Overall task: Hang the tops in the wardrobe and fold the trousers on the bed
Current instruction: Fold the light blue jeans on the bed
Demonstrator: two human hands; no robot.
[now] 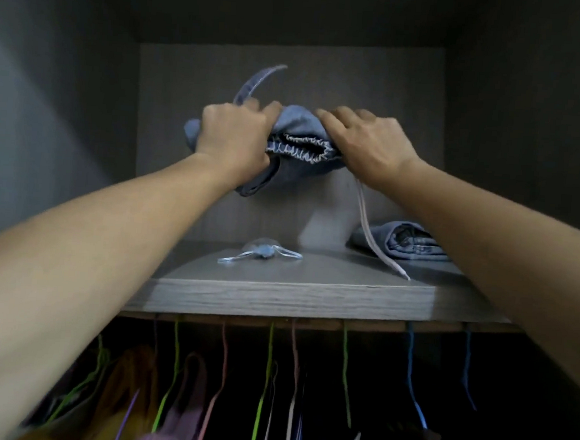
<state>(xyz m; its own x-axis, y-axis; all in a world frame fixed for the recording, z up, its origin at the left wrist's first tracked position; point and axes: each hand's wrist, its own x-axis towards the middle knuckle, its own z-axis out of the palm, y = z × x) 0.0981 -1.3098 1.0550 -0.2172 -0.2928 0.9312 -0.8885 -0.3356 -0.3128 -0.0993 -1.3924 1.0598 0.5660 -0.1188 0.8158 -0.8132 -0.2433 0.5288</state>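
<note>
- Forearms reach up and forward from the lower corners, both bare.
- Clothes (126, 380) hang low in the view on coloured hangers (267, 373), green, pink and blue, hooked on a rail just under the shelf (293, 295).
- On the grey wooden shelf, near its front edge, lies a small pale-blue thing with thin loops (262, 250); what it is cannot be told.
- Further back on the right, a folded pair of jeans (407, 241) rests on the shelf.
- Above the shelf, clear of its surface, both hands hold the folded blue trousers (302, 121), with the gathered elastic waistband facing the camera.
- The left hand (233, 133) grips the left end, fingers curled over the top and close together.
- The right hand (366, 142) grips the right end, fingers bent over the cloth.
- A pale cord (367, 225) hangs from the trousers, its tip touching the shelf.
- Behind stands the grey back panel (376, 88).
</note>
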